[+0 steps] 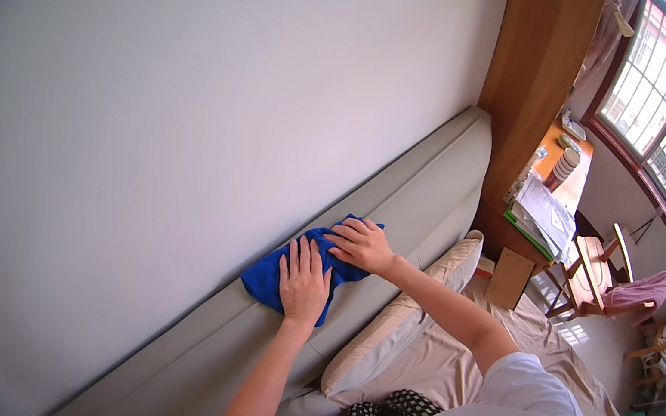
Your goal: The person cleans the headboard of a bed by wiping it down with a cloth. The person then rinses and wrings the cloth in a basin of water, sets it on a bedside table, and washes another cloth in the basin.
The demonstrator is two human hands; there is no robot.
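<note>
A blue cloth (266,282) lies spread over the top of a grey padded headboard (432,176), partly draping down its front. My left hand (304,281) rests flat on the middle of the cloth, fingers stretched out and slightly apart. To its right, my right hand (360,246) presses on the cloth with fingers spread and a little bent. Neither hand shows a closed grip. The part of the cloth beneath my palms is hidden.
A white wall (165,136) rises behind the headboard. Below lie a beige pillow (381,344) and a rumpled bed sheet (441,354). On the right stand a tall wooden cabinet (546,30), a desk with papers (542,207), a wooden chair (588,272) and a barred window (645,73).
</note>
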